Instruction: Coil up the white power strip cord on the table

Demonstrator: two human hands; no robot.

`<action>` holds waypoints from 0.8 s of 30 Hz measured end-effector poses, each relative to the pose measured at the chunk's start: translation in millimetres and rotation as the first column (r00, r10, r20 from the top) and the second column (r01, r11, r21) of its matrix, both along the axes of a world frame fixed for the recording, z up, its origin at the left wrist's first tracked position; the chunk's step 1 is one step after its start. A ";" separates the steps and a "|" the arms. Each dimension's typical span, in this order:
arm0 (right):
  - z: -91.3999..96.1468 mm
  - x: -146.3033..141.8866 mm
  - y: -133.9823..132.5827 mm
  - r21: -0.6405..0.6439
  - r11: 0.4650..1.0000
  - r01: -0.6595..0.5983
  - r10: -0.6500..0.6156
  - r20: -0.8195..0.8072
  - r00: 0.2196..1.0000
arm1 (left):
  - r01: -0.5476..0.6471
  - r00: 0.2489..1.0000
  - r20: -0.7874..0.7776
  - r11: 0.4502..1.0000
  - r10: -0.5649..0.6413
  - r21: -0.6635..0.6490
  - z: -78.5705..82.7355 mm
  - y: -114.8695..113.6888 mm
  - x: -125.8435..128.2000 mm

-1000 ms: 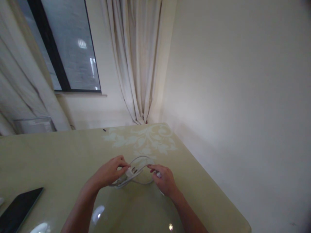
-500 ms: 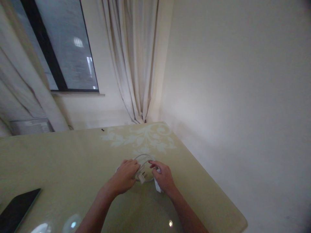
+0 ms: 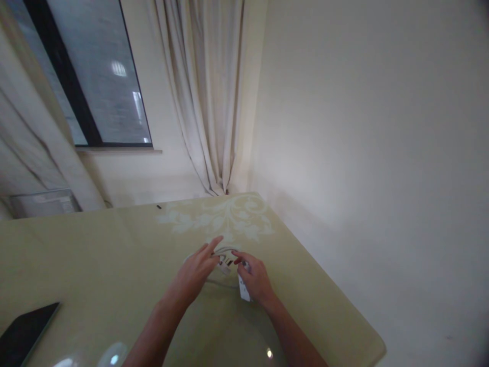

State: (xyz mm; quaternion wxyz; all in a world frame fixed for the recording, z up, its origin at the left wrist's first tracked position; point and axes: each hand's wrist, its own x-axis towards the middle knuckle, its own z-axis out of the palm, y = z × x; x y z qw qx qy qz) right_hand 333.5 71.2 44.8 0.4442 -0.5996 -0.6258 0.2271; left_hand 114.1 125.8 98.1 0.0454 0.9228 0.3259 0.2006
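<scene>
My right hand (image 3: 255, 278) is wrapped round a white power strip (image 3: 244, 290), whose lower end with socket holes shows below the fingers. Its index finger reaches left to the loops of white cable (image 3: 227, 250). My left hand (image 3: 196, 270) is at the left side of these loops, index finger stretched up and thumb apart from it; the cable passes by its fingertips. Between the hands is the white plug (image 3: 224, 267) with its metal pins showing. Part of the cable is hidden behind my left hand.
Both hands are over a glossy pale-green table (image 3: 114, 265) with a white floral pattern. A dark tablet-like slab (image 3: 26, 331) lies at the left front. A small black object (image 3: 159, 207) is near the far edge. A wall (image 3: 362, 153) runs along the right, and curtains (image 3: 206, 102) hang behind.
My left hand has loosened from the cable bundle, its index finger now raised and apart from the thumb. The plug has shifted up slightly. The right hand keeps its hold on the power strip.
</scene>
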 end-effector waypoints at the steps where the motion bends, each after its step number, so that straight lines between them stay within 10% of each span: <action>1: 0.7 0.1 -0.3 0.001 1.000 -0.002 0.002 0.000 1.000 | 0.001 1.000 -0.004 1.000 -0.001 0.011 0.6 1.3 -1.5; 6: 6.9 1.6 -2.7 0.032 0.999 -0.021 0.021 -0.005 1.000 | 0.098 0.972 0.203 0.988 -0.120 0.117 2.2 5.0 -10.9; 11: 14.5 -1.0 -4.6 0.105 0.993 -0.052 0.058 -0.056 0.997 | 0.027 0.786 0.609 0.991 -0.104 0.135 9.0 -5.0 -2.9; 13: 15.0 -1.4 -5.3 0.071 0.997 -0.037 0.040 -0.045 0.998 | -0.076 0.603 0.797 0.997 0.047 -0.001 17.5 -6.7 1.4; 17: 12.8 10.5 -5.9 -0.001 1.000 0.014 -0.014 0.093 0.996 | -0.112 -0.109 0.960 0.957 0.256 -0.268 39.2 8.0 -20.7; 19: 11.7 23.0 -5.0 -0.011 0.997 0.070 -0.068 0.152 0.986 | -0.128 -0.321 0.912 0.942 0.256 -0.309 48.9 19.9 -48.2; 24: 8.9 50.6 1.6 -0.015 0.979 0.204 -0.196 0.213 0.957 | -0.285 -0.117 0.943 0.899 0.311 -0.332 64.6 31.1 -100.4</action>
